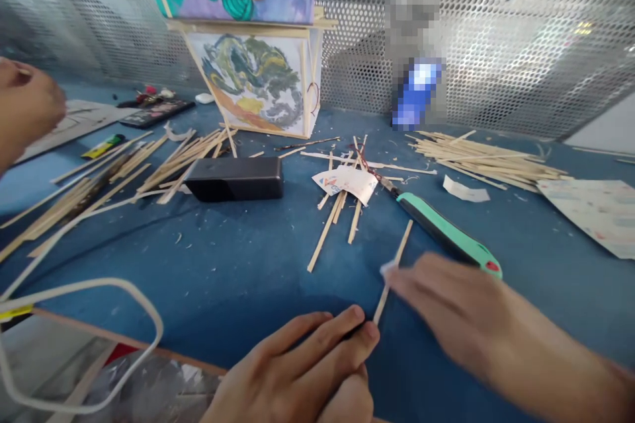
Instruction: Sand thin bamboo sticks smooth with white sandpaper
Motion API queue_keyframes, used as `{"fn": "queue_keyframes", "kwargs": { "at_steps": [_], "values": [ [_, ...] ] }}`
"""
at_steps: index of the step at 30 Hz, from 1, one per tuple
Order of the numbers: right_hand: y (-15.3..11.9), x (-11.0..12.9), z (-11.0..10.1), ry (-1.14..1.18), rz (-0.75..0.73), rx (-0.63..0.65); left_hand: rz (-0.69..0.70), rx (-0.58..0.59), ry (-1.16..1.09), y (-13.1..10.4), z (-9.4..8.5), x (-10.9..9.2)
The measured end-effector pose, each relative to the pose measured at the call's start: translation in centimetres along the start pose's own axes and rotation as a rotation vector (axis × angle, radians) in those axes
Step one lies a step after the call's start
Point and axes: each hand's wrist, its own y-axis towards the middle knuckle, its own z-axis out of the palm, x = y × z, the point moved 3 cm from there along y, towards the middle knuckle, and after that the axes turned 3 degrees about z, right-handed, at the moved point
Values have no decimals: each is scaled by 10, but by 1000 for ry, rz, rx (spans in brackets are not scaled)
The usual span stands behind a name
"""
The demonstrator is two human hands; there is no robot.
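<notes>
The left hand [307,367] held a thin pale wooden stick [404,241], the right hand [459,307] pinched a white papery scrap [387,269] against it; slack pressure risked slippage

The right hand [454,307] is blurred, the small white scrap [387,269] in its fingers too smeared to identify. The left hand [307,367] hides the near end of 1 thin pale wooden stick [405,240]. The left edge crops a co-worker's bare hand [30,106]; farther off, pixelation masks 1 upright blue shape [417,94].
</notes>
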Motion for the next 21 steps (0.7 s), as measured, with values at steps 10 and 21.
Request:
{"fn": "queue_keyframes", "kwargs": {
  "at_steps": [10, 21],
  "values": [
    [2, -3, -5, 71, -26, -24, -27, -16, -22, 3, -3, -2],
    [-2, -26, -2, 71, -34, 61, -15, -15, -33, 3, 0, 0]
  ]
}}
